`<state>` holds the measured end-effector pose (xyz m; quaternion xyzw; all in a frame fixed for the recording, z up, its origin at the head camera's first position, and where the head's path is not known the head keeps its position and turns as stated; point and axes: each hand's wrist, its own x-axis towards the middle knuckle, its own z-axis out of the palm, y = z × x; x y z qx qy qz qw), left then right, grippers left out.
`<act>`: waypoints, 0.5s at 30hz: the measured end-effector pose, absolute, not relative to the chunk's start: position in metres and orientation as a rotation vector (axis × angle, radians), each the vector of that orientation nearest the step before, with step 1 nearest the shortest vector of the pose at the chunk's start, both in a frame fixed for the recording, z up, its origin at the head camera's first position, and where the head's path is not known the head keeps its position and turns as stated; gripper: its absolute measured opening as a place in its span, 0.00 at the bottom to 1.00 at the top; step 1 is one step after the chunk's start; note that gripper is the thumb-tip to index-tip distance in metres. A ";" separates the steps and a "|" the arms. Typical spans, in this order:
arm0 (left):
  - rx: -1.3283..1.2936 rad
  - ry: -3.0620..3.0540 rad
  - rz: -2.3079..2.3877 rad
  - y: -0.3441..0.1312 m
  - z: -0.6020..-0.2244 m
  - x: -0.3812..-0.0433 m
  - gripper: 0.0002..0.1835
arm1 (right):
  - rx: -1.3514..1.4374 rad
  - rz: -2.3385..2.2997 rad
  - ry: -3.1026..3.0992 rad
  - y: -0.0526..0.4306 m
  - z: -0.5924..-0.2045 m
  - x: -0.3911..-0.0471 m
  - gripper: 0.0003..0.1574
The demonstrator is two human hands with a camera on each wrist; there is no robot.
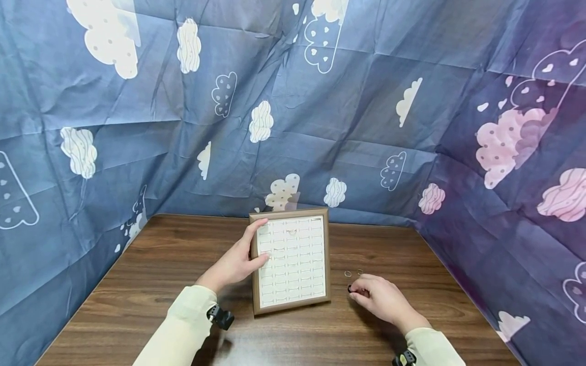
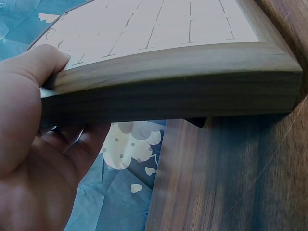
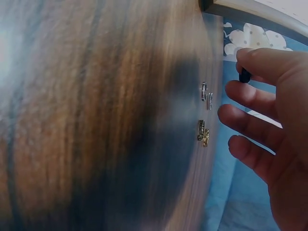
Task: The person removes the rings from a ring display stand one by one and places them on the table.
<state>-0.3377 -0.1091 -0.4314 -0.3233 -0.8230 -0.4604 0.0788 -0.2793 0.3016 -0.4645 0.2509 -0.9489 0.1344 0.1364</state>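
Note:
My left hand [image 1: 238, 259] grips the left side of a wood-framed ring display board [image 1: 293, 264], which leans upright on the table. In the left wrist view the thumb [image 2: 50, 60] lies over the front edge of the frame [image 2: 178, 72] and the other fingers go behind it. The board's white face has rows of slots, with a ring [image 1: 291, 232] near the top and another ring [image 1: 316, 219] at the upper right corner. To the right of the board, my right hand [image 1: 382, 300] pinches a small black ring [image 3: 244, 76] between thumb and index finger.
Beyond the right hand, two silver rings [image 3: 204, 91] and two gold rings [image 3: 201, 130] stand on the brown wooden table [image 1: 192, 244]. Blue cloth [image 1: 229, 168] printed with clouds hangs behind the table and along its sides.

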 end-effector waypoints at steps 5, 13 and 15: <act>-0.967 -2.453 -1.372 -0.110 -0.434 -0.338 0.47 | 0.714 0.363 -2.816 0.302 -0.467 -0.278 0.03; -0.968 -2.461 -1.355 -0.109 -0.433 -0.339 0.48 | 0.731 0.260 -2.836 0.304 -0.474 -0.277 0.03; -0.970 -2.463 -1.358 -0.109 -0.432 -0.339 0.48 | 0.742 0.256 -2.842 0.304 -0.475 -0.276 0.03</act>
